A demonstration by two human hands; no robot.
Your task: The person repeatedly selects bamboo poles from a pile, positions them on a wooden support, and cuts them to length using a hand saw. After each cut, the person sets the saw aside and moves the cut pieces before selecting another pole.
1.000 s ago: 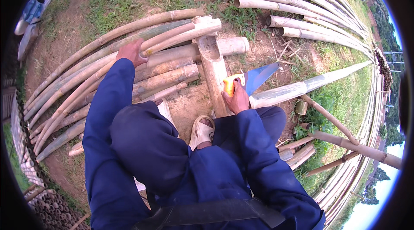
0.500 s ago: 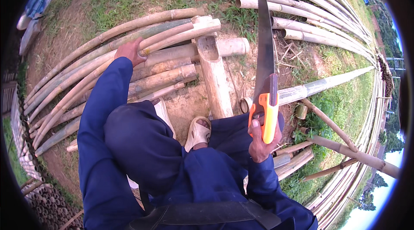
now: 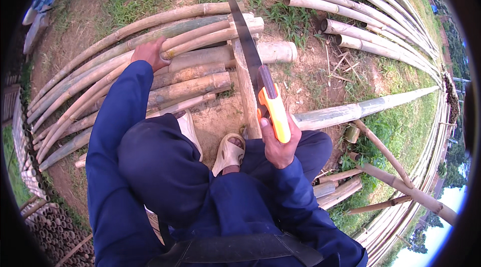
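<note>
My left hand [image 3: 150,55] is wrapped around a pair of thin bamboo poles [image 3: 200,41], a little short of their cut ends. The pole ends rest over an upright-looking bamboo piece [image 3: 244,99] with a hollowed top, partly hidden now. In my right hand [image 3: 279,146] is a handsaw [image 3: 274,111] with an orange handle. Its long dark blade slants up and left across the poles near their ends; whether it touches them I cannot tell. Beneath them a thicker bamboo log [image 3: 278,52] lies crosswise.
More bamboo poles [image 3: 185,86] lie stacked at the left, by my knee. Long poles [image 3: 310,1] fan out at the far right. One thick pole [image 3: 345,114] reaches right from beside my right knee. A propped bamboo frame [image 3: 401,184] stands at the right. My sandalled foot [image 3: 230,152] is close below.
My right hand has swung the saw leftward, from beside the bamboo poles to across them near their ends. The left hand keeps its grip in nearly the same place.
</note>
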